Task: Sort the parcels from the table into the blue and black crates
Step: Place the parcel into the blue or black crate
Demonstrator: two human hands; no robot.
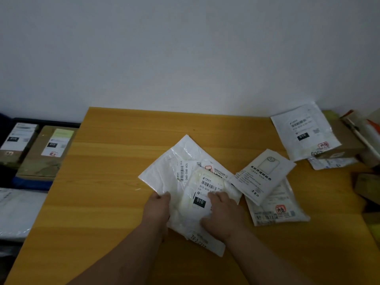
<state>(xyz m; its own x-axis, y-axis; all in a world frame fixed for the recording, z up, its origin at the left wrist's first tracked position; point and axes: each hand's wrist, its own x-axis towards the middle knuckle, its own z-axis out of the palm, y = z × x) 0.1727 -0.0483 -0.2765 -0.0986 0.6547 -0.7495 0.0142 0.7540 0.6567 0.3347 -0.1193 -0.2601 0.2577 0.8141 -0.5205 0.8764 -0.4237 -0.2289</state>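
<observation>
At the far left, below the table's edge, two cardboard boxes are seen side by side: a box (15,140) with a white label and a second box (46,153) with a greenish label marked 010. A black rim (47,121) runs behind them and a strip of blue (30,182) shows beneath the second box; whether these are the crates cannot be told for certain. Lower down, a pale plastic-wrapped bundle (18,212) is blurred.

On the wooden table (102,182), a large white mailer (164,171) lies near the middle. Its near edge is pinched by the left hand (157,206), thumb on top and fingers curled under. A small cream parcel (202,194) with a 010 label lies on top of the mailer, between the two hands. It is gripped at its near right corner by the right hand (222,217), whose fingers are curled over the label.

Just right of that hand, a white packet (265,175) printed with a phone-case outline rests over a clear-fronted mailer (275,208) bearing a red stamp. Further right, near the back corner, another white mailer (304,132) marked 010 lies partly over a flat wrinkled pouch (331,162) and against a brown box (345,140).

Six flat parcels are counted on the table, and three boxes in all.
</observation>
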